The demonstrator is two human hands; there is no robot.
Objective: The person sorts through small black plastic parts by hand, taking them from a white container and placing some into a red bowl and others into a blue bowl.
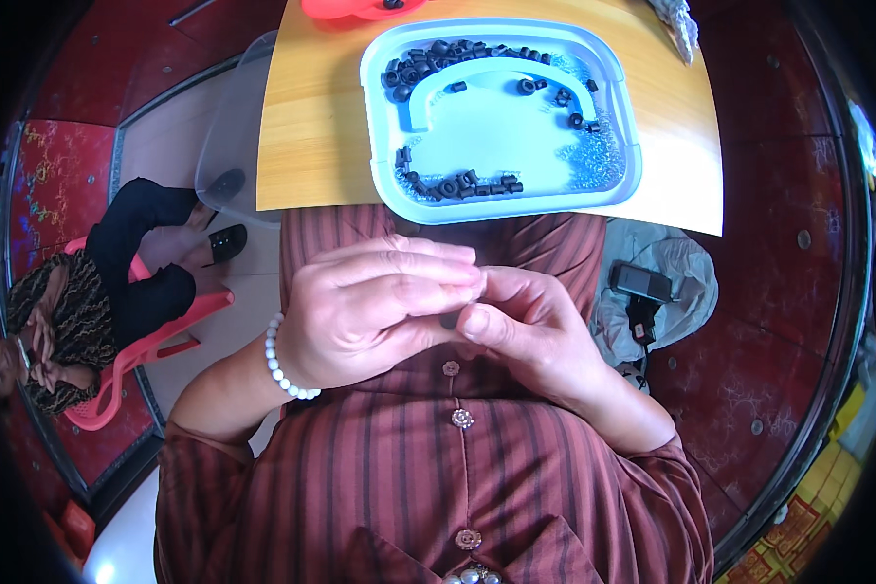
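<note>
The left hand (375,302) and right hand (545,336) meet at the fingertips before the tray (506,207); any grip is hidden. Black pieces (428,63) lie inside it, a wood-grained table (311,127) beneath. Left of the tray, a person (164,297) sits on a red chair (202,310).

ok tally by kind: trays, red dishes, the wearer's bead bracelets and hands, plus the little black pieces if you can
Tray: 1
Red dish, partly cut off: 1
White bead bracelet: 1
Wearer's hands, left hand and right hand: 2
Total: 5
Black pieces: too heaped to count
</note>
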